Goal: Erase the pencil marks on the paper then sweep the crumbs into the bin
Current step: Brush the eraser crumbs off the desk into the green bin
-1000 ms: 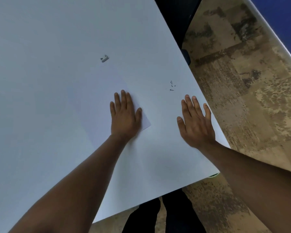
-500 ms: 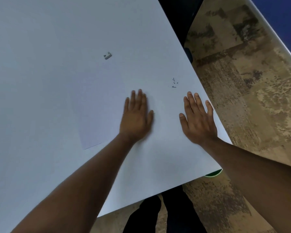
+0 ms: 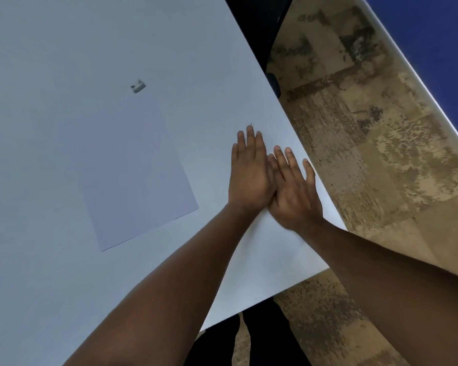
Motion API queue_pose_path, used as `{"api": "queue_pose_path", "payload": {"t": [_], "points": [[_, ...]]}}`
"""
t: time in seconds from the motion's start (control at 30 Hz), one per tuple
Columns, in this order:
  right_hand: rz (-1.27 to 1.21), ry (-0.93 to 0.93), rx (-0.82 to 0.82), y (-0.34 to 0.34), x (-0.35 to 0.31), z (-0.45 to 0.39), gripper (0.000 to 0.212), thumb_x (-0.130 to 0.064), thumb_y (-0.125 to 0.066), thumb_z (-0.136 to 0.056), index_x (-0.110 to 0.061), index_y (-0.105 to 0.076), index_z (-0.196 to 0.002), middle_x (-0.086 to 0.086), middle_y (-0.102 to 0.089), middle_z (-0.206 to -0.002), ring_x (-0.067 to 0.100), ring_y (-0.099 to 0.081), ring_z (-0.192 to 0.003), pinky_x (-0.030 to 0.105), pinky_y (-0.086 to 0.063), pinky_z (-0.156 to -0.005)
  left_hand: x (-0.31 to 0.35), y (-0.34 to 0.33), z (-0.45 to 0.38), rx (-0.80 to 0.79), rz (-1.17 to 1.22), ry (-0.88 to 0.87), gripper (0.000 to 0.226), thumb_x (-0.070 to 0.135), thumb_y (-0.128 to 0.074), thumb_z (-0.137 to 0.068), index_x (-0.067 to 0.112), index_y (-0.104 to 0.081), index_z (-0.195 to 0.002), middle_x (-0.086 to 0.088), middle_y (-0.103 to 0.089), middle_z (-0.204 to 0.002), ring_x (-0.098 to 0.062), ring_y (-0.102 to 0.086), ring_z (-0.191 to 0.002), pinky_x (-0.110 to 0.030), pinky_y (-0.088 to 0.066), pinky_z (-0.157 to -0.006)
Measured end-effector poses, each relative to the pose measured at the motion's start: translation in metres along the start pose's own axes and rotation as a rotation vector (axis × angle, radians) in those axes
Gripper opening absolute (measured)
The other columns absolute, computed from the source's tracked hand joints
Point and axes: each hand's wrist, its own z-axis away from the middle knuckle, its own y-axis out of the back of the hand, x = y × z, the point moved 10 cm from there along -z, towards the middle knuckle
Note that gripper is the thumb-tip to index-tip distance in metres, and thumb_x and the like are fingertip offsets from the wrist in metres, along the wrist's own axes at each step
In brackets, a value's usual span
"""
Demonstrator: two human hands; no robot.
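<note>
Both hands are lying flat on the table (image 3: 64, 180) near its right edge, fingers straight and holding nothing, the left hand (image 3: 249, 178) touching the right hand (image 3: 294, 194). A speck of the crumbs (image 3: 251, 125) is showing at the left fingertips; the rest may be hiding beneath. I reckon a hasty push is risking crumbs falling to the floor (image 3: 381, 154), since no bin is showing. Further off, the paper (image 3: 132, 175) is lying apart, the eraser (image 3: 138, 86) sitting just beyond it.
</note>
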Motion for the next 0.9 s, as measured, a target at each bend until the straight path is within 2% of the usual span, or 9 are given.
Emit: {"api": "queue_pose_path", "payload": {"t": [0.07,0.13,0.2,0.27,0.33,0.43,0.53,0.7,0.9], "points": [[0.02,0.0,-0.002,0.001,-0.001,0.0,0.061,-0.04,-0.028,-0.102,-0.01,-0.02,-0.156,0.008,-0.012,-0.164,0.023,-0.005,-0.152,0.053,-0.015,-0.118,-0.012,0.007,0.009,0.045,0.137,0.038,0.062,0.037,-0.022,-0.108,0.012,-0.012,-0.163,-0.007,-0.002,-0.172,-0.023,0.004,-0.159,-0.032,0.008,-0.126],[0.027,-0.012,-0.007,0.002,0.0,0.0,0.061,-0.042,-0.025,-0.104,-0.011,-0.021,-0.156,0.007,-0.012,-0.164,0.022,-0.005,-0.152,0.052,-0.014,-0.118,-0.026,0.01,0.017,0.062,0.251,0.096,0.059,0.033,-0.029,-0.109,0.013,-0.018,-0.163,-0.006,-0.016,-0.171,-0.023,-0.013,-0.158,-0.036,-0.007,-0.129],[0.025,-0.019,-0.014,0.002,-0.001,-0.001,0.061,-0.044,-0.023,-0.104,-0.011,-0.021,-0.156,0.007,-0.012,-0.165,0.022,-0.005,-0.152,0.052,-0.014,-0.119,-0.036,0.016,0.022,0.105,0.276,0.119,0.056,0.031,-0.036,-0.107,0.011,-0.029,-0.16,-0.009,-0.04,-0.161,-0.027,-0.037,-0.147,-0.042,-0.029,-0.124],[0.018,-0.019,-0.018,0.002,-0.001,-0.001,0.062,-0.045,-0.021,-0.103,-0.011,-0.021,-0.156,0.007,-0.011,-0.165,0.022,-0.005,-0.152,0.052,-0.014,-0.119,-0.04,0.021,0.023,0.161,0.24,0.127,0.056,0.03,-0.04,-0.105,0.009,-0.035,-0.157,-0.01,-0.049,-0.154,-0.029,-0.045,-0.14,-0.046,-0.036,-0.119],[0.013,-0.019,-0.023,0.001,-0.001,-0.002,0.062,-0.045,-0.02,-0.103,-0.012,-0.02,-0.156,0.006,-0.01,-0.165,0.022,-0.004,-0.152,0.052,-0.014,-0.119,-0.044,0.023,0.02,0.208,0.224,0.156,0.058,0.031,-0.041,-0.105,0.009,-0.031,-0.158,-0.01,-0.041,-0.161,-0.029,-0.037,-0.148,-0.049,-0.028,-0.124],[0.014,-0.026,-0.031,0.001,0.0,-0.002,0.062,-0.046,-0.021,-0.103,-0.012,-0.02,-0.156,0.006,-0.01,-0.165,0.022,-0.003,-0.152,0.052,-0.013,-0.119,-0.05,0.023,0.011,0.238,0.164,0.241,0.063,0.034,-0.032,-0.106,0.01,-0.018,-0.162,-0.007,-0.021,-0.17,-0.026,-0.014,-0.158,-0.043,-0.007,-0.129],[0.016,-0.025,-0.034,0.0,0.0,-0.002,0.062,-0.045,-0.022,-0.103,-0.012,-0.02,-0.156,0.007,-0.01,-0.165,0.023,-0.003,-0.152,0.052,-0.013,-0.118,-0.055,0.015,0.004,0.202,0.058,0.294,0.065,0.035,-0.026,-0.106,0.008,-0.011,-0.163,-0.009,-0.011,-0.171,-0.028,-0.002,-0.159,-0.042,0.0,-0.129],[0.009,-0.01,-0.02,0.001,0.0,-0.002,0.061,-0.043,-0.022,-0.104,-0.011,-0.021,-0.156,0.008,-0.011,-0.164,0.023,-0.004,-0.152,0.052,-0.013,-0.119,-0.047,0.0,0.005,0.143,-0.141,0.204,0.062,0.037,-0.025,-0.11,0.009,-0.012,-0.163,-0.01,-0.009,-0.172,-0.03,0.002,-0.159,-0.043,0.003,-0.128],[-0.039,-0.007,0.002,0.002,0.001,0.001,0.059,-0.037,-0.021,-0.104,-0.01,-0.02,-0.156,0.009,-0.009,-0.165,0.024,-0.001,-0.152,0.052,-0.012,-0.119,-0.038,-0.002,0.007,0.139,-0.158,0.233,0.063,0.038,-0.025,-0.11,0.006,-0.009,-0.163,-0.011,-0.009,-0.172,-0.028,0.0,-0.159,-0.042,-0.001,-0.129]]}}
